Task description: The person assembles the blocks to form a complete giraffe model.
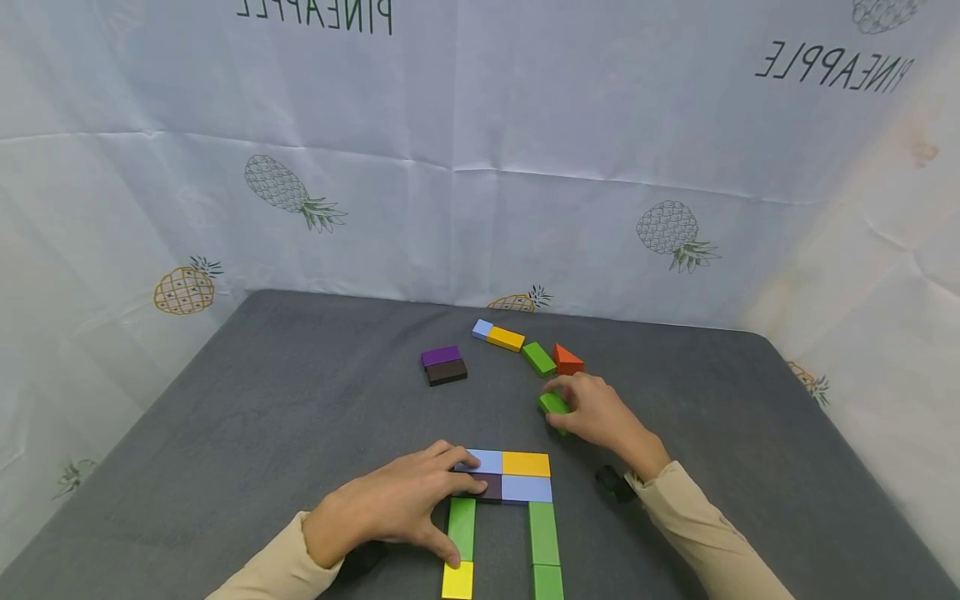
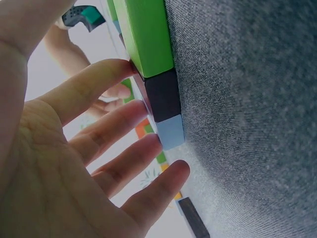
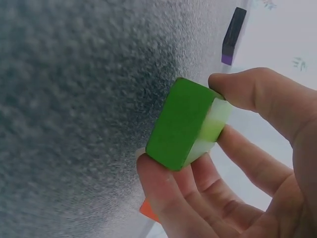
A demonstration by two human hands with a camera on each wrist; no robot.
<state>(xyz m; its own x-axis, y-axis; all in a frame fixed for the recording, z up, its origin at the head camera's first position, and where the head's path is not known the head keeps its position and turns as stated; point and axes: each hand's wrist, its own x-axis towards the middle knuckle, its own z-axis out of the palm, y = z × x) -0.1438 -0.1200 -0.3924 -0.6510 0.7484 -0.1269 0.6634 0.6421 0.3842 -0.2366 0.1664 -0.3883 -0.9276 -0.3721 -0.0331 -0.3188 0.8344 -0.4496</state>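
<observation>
My right hand (image 1: 600, 412) pinches a green block (image 1: 553, 405) between thumb and fingers; in the right wrist view this block (image 3: 181, 124) is tilted, close to the table surface. My left hand (image 1: 401, 496) has its fingers spread, with fingertips resting on blocks laid flat in an arch-like shape. Its crosspiece has a yellow block (image 1: 526, 464) and light blue blocks (image 1: 527, 489), plus a dark block (image 1: 491, 487) partly under the fingers. Green blocks (image 1: 543, 533) form the right leg. The left leg is a green block (image 1: 462, 529) above a yellow block (image 1: 457, 582), near my left thumb.
Farther back on the grey table (image 1: 300, 400) lie a purple block (image 1: 440, 356) against a black block (image 1: 447, 372), a light blue block (image 1: 482, 329) against a yellow block (image 1: 506, 338), another green block (image 1: 538, 359) and a red triangular block (image 1: 567, 360). A pineapple-print cloth (image 1: 450, 225) hangs behind.
</observation>
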